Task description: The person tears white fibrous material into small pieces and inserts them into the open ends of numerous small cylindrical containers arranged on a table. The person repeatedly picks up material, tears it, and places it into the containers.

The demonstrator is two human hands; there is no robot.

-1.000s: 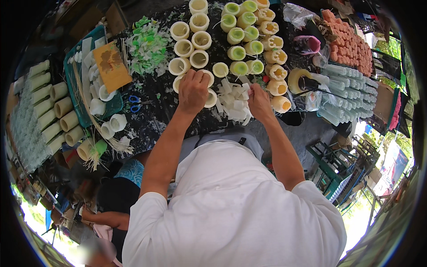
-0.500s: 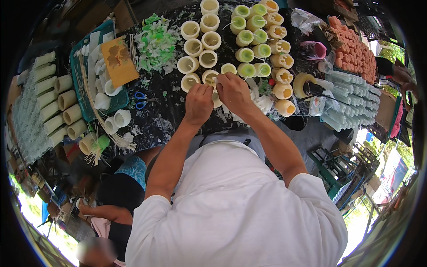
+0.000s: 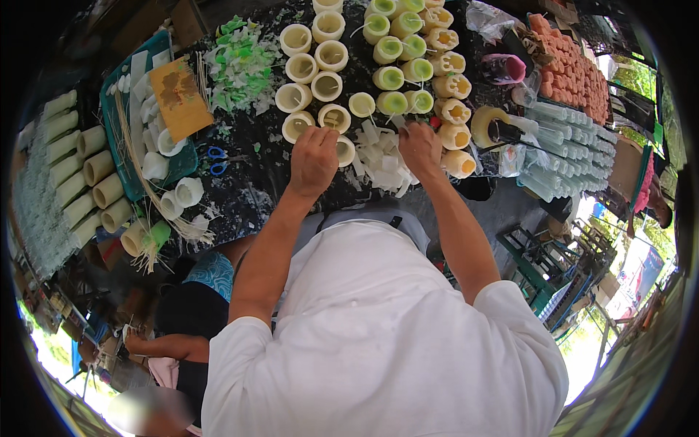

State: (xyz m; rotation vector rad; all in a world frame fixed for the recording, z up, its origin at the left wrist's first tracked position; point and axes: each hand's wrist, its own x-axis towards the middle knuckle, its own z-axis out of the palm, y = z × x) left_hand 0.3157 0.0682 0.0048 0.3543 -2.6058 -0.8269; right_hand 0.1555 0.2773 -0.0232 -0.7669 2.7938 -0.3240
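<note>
Cups [image 3: 297, 127], hollow, nr L hand [image 3: 314, 159]. Green-filled cups [image 3: 392, 103], white pcs [image 3: 378, 162] nr R hand [image 3: 421, 150]. Grips: can't tell.

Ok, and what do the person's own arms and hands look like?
The left hand and right hand are bare, with no gloves; no watch or bracelet shows on the wrists. The forearms are uncovered too. The upper arms go into loose, plain white short sleeves.

We are seeing a tray [image 3: 188, 166] lying left of scissors [image 3: 224, 154], flakes [image 3: 237, 65] lying behind the scissors, candles [image 3: 328, 86] standing in rows farther right, chunks [image 3: 380, 156] lying before some, tubes [image 3: 568, 149] lying beyond rightward
</note>
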